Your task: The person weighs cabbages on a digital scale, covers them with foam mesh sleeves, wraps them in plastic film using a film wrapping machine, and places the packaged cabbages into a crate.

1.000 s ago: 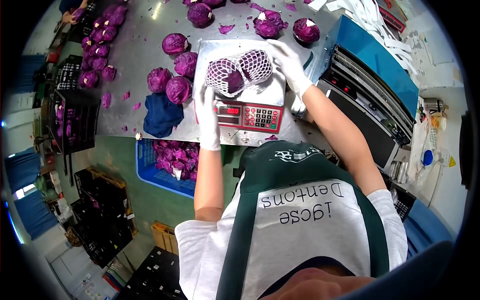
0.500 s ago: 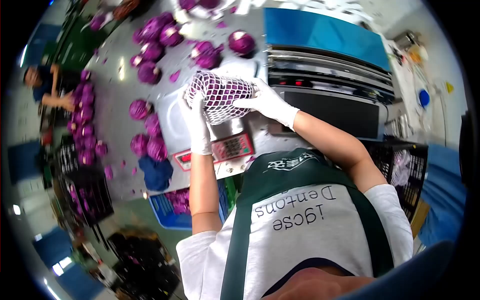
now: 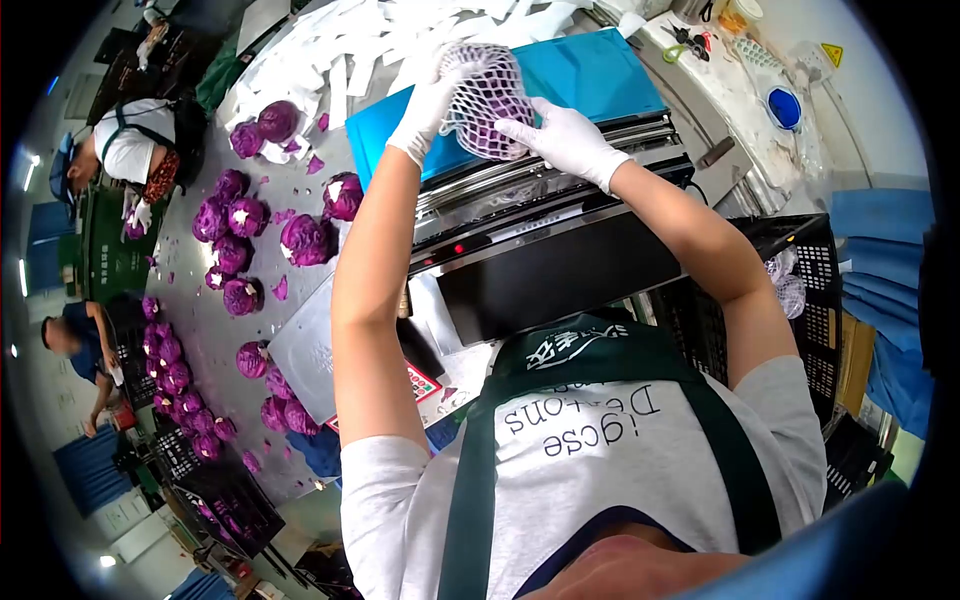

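Nearest on my feed, one scale (image 3: 310, 345) sits left of the blue-topped machine (image 3: 600, 75), partly behind the forearm, and one black crate (image 3: 822, 340) with white netting inside stands to the machine's right. Above its blue top I have one netted bundle (image 3: 490, 100) of purple cabbage between both hands: the left hand (image 3: 428, 110) grips its left side, the right hand (image 3: 570, 140) holds its right side, thumb on the net. I cannot tell whether it touches the machine or how many heads are inside. To hold it well, I judge, both palms should share the weight, with the mesh clear of the machine's edges. Left of the machine, on the counter (image 3: 205, 325), I count about fourteen loose cabbages (image 3: 305, 240), besides a crowded row (image 3: 175, 375) too packed to count. White strips (image 3: 400, 40), also uncountable, lie beyond the machine; farthest left are at least two co-workers (image 3: 140, 145)
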